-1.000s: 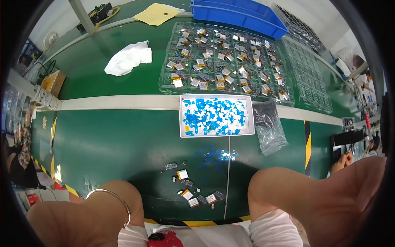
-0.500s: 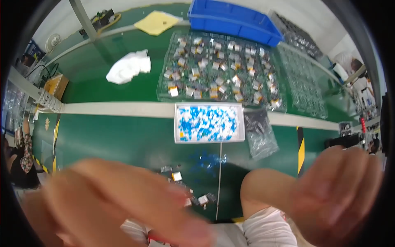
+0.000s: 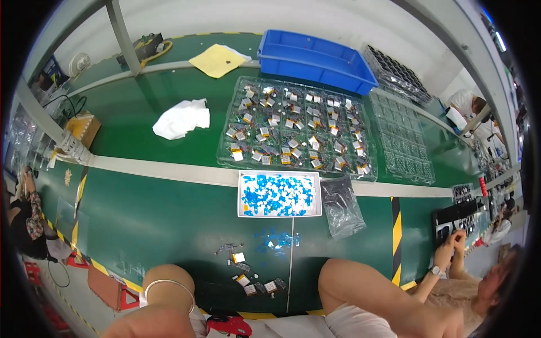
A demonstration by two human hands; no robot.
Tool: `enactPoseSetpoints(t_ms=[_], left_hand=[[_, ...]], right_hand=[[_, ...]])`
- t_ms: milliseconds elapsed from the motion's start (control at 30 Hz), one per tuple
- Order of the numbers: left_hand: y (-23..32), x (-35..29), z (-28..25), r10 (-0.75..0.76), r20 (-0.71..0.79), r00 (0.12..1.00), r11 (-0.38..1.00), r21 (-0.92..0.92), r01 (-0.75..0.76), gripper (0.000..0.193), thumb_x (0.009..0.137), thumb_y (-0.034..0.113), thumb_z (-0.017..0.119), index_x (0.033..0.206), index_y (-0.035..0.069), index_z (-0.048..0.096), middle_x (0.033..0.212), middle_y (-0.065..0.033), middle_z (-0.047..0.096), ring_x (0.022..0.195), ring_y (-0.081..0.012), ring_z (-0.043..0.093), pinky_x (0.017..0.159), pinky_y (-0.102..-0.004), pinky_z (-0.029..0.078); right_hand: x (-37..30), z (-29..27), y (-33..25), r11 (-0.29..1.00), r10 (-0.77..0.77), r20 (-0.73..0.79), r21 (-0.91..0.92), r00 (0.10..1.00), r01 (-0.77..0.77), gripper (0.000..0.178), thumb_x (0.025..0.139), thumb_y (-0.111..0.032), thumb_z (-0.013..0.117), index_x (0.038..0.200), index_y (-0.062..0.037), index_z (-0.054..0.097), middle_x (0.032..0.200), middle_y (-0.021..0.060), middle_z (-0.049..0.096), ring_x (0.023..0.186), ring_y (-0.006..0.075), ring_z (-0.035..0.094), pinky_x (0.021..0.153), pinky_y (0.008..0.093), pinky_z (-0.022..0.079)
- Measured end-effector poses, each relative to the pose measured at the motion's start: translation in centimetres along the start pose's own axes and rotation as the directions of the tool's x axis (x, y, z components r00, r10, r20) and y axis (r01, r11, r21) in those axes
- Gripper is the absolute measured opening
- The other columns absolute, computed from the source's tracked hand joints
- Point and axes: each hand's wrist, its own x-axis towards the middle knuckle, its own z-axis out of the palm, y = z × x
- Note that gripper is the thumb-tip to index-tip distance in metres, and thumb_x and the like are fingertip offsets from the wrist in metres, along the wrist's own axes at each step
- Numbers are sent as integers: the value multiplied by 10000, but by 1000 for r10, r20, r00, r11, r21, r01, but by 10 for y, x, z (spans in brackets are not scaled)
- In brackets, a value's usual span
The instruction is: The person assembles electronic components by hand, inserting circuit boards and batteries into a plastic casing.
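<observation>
While my left forearm [image 3: 163, 293], ringed by one thin metal bangle [image 3: 169, 284], and right forearm [image 3: 383, 298] frame about five small flat packs [image 3: 251, 279] on the glossy green bench [image 3: 146, 214], one white tray [image 3: 279, 195] holds blue-and-white chips; whether my fingers are open or closed, I cannot tell.

Blue bin [image 3: 315, 59] upper centre, yellow sheet [image 3: 217, 59] to its left, crumpled white cloth [image 3: 183, 119] left of centre, empty clear tray [image 3: 403, 138] at right.
</observation>
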Motion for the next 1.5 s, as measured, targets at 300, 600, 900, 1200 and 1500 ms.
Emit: enactPoseSetpoints(t_ms=[300, 600, 900, 1200, 1500], left_hand=[[13, 16, -9, -331, 171, 928, 943, 19, 332, 236, 915, 269, 492, 964, 66, 601, 827, -61, 608, 631, -186, 562, 592, -348, 478], [8, 62, -12, -656, 631, 414, 713, 337, 615, 275, 772, 249, 634, 865, -8, 664, 805, -157, 645, 719, -322, 622, 680, -373, 494], [-11, 57, -29, -591, 804, -73, 642, 523, 561, 456, 726, 278, 716, 1088, 19, 619, 946, -158, 650, 819, -325, 621, 665, -357, 485], [-18, 48, -19, -639, 675, 368, 691, 294, 661, 338, 761, 136, 618, 1060, -20, 601, 1024, -243, 610, 954, -404, 597, 882, -456, 452], [-14, -8, 14, -587, 443, 678, 809, 294, 509, 739, 873, 590, 405, 1346, 24, 369, 1382, -286, 341, 1294, -383, 353, 1051, -464, 310]], right_hand=[[41, -33, 24, 800, -90, -285, -592, 954, -101, 117, 833, -68, 511, 760, 0, 573, 717, 91, 569, 490, 217, 525, 377, 326, 411], [197, -200, 51, -486, -230, -293, -791, 928, -371, 712, 737, -348, 727, 1249, 43, 425, 1175, 195, 521, 1053, 258, 522, 868, 371, 445], [236, -247, 77, -368, -137, -646, -670, 751, -644, 1023, 567, -534, 804, 1270, 78, 384, 1211, 242, 512, 1065, 290, 550, 892, 357, 440], [210, -130, 56, -76, -88, -203, -975, 975, -209, 463, 755, -308, 721, 1161, -114, 612, 1016, 136, 677, 795, 294, 652, 728, 383, 493], [-53, 6, 86, 257, 672, -536, -478, 511, -840, 930, 474, -354, 875, 1195, -18, 393, 1131, 146, 511, 1018, 234, 551, 872, 338, 437]])
